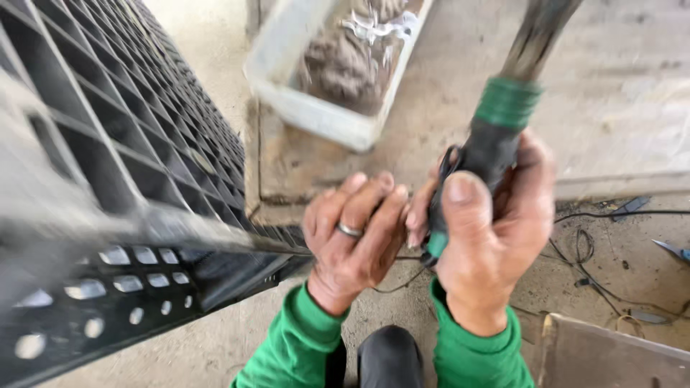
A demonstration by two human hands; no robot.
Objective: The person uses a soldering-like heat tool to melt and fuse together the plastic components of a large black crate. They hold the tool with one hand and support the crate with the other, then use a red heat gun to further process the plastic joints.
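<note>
Black-and-green tool handle (483, 154), gripped, cylindrical, smooth.

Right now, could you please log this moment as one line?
left hand: pinching thin wire | right hand: gripping black tool with green band | crate: left, blurred | tub: on floor ahead

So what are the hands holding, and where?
Right hand grips a black-and-green tool around its black handle. Left hand pinches thin wire; blurred.
</note>
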